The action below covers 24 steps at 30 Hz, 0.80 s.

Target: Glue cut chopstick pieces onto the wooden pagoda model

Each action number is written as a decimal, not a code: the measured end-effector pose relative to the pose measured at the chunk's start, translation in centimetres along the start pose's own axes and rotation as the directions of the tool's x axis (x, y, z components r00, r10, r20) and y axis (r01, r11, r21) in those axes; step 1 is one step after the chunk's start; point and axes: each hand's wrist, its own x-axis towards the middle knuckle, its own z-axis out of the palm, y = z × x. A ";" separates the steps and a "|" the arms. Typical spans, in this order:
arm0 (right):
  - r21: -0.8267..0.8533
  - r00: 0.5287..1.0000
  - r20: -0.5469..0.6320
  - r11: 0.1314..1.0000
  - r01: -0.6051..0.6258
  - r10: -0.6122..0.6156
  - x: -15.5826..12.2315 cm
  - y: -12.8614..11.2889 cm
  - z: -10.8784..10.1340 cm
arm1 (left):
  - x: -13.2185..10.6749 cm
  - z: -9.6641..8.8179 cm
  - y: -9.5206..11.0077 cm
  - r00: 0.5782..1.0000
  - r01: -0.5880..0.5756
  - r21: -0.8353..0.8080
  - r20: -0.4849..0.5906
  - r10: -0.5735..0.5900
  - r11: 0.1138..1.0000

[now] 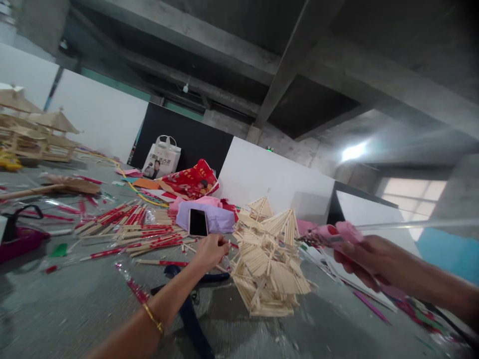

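Note:
A pagoda-like model built of pale wooden sticks stands on the grey surface in front of me. My left hand is closed in a pinch just left of it; whatever lies between the fingertips is too small to make out. On the model's other side, my right hand grips a pink hot glue gun, blurred by motion. Its dark nozzle points left towards the model, and a long clear glue stick sticks out behind. Dark blue-handled cutters lie beneath my left forearm.
Chopsticks in red wrappers are spread to the left. A phone leans on a purple cloth. Behind are a red bag and a white carrier bag. More stick-built houses stand far left.

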 end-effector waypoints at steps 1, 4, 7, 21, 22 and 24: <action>0.028 1.000 0.025 0.999 0.018 -0.019 0.4 -0.6 -0.1 | 0.0 0.0 0.0 1.000 -0.004 0.002 0.004 0.004 1.000; 0.041 0.997 0.063 0.999 0.033 -0.035 1.6 -1.6 -0.2 | -0.1 0.0 0.1 1.000 -0.018 -0.007 0.005 0.018 1.000; 0.051 0.999 0.047 0.999 -0.004 0.002 2.4 -2.3 -0.1 | 0.0 0.0 0.1 1.000 -0.020 -0.013 -0.018 0.020 1.000; -0.185 0.999 -0.023 0.981 -0.052 0.048 4.1 -4.2 0.6 | -0.2 0.3 0.3 0.998 -0.034 0.008 -0.050 0.035 0.999; -0.189 0.998 -0.026 0.980 -0.055 0.051 4.1 -4.3 0.6 | -0.2 0.3 0.3 0.998 -0.031 0.007 -0.049 0.032 0.999; -0.206 0.999 -0.024 0.978 -0.046 0.042 4.1 -4.4 0.5 | -0.3 0.1 0.4 0.999 -0.029 0.004 -0.046 0.029 1.000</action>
